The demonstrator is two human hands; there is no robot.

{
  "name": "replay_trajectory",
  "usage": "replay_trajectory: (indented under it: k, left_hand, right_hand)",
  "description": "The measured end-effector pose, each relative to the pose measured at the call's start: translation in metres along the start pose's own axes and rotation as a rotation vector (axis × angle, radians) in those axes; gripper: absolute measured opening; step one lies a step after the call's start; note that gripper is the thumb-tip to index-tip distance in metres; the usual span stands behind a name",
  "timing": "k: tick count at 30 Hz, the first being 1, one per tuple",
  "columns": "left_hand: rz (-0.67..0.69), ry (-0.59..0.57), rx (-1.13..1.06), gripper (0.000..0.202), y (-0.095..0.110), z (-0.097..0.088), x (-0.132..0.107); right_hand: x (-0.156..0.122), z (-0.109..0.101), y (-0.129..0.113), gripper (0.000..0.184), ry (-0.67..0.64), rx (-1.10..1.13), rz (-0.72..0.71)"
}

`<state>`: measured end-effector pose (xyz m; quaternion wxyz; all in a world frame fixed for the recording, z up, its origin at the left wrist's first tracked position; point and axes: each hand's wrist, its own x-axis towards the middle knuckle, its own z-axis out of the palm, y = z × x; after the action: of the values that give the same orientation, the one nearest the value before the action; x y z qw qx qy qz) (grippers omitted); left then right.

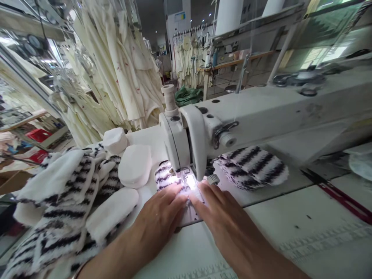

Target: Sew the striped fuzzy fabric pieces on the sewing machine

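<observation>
left hand flat, fingers pressing striped fabric piece | right hand flat at its 3 o'clock | piece under sewing machine needle, on table | striped stack at 2 o'clock

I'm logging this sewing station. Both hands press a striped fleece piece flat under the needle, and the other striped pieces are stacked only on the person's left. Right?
Not quite. The head view shows striped pieces on the right too, behind the sewing machine. Left hand and right hand do press the striped fleece piece flat.

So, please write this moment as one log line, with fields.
left hand: flat on striped fabric piece | right hand: flat beside it | site: sewing machine needle area, lit | left side: fabric pile
</observation>
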<state>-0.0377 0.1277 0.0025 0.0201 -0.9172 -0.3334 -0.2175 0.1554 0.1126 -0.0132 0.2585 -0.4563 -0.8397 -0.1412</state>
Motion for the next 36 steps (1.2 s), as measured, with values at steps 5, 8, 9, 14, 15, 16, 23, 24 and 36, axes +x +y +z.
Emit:
replay_trajectory:
  k: [5, 8, 9, 14, 15, 16, 23, 24, 36]
  left_hand:
    - [-0.023, -0.008, -0.001, 0.029, -0.02, 0.005, 0.004]
    - [-0.022, -0.027, 0.002, 0.03, -0.03, 0.005, 0.008]
    - [-0.013, -0.03, 0.026, 0.03, -0.031, 0.004, 0.009]
    - [-0.04, -0.064, 0.185, 0.017, -0.026, -0.006, 0.016]
    - [-0.054, -0.071, 0.205, 0.014, -0.024, -0.007, 0.017]
    - [-0.064, -0.076, 0.222, 0.011, -0.022, -0.006, 0.017]
    - [-0.111, -0.11, 0.3, 0.016, -0.019, 0.006, 0.024]
    - [-0.124, -0.122, 0.309, 0.016, -0.02, 0.007, 0.027]
    - [-0.627, 0.26, -0.195, 0.02, 0.075, -0.027, -0.053]
  right_hand:
    - [0.003, 0.005, 0.003, 0.043, 0.012, -0.023, 0.005]
    - [-0.003, 0.005, -0.002, 0.044, -0.013, 0.015, 0.032]
    - [-0.006, 0.004, -0.004, 0.047, -0.031, 0.049, 0.052]
    - [-0.025, 0.007, -0.016, 0.058, -0.044, 0.19, 0.126]
    - [-0.028, 0.008, -0.018, 0.058, -0.033, 0.192, 0.121]
    - [-0.031, 0.009, -0.019, 0.058, -0.024, 0.191, 0.112]
    - [-0.038, 0.015, -0.023, 0.057, 0.008, 0.224, 0.138]
    - [-0.037, 0.015, -0.024, 0.057, 0.008, 0.231, 0.142]
    - [-0.02, -0.016, -0.073, 0.011, 0.093, 0.518, 0.225]
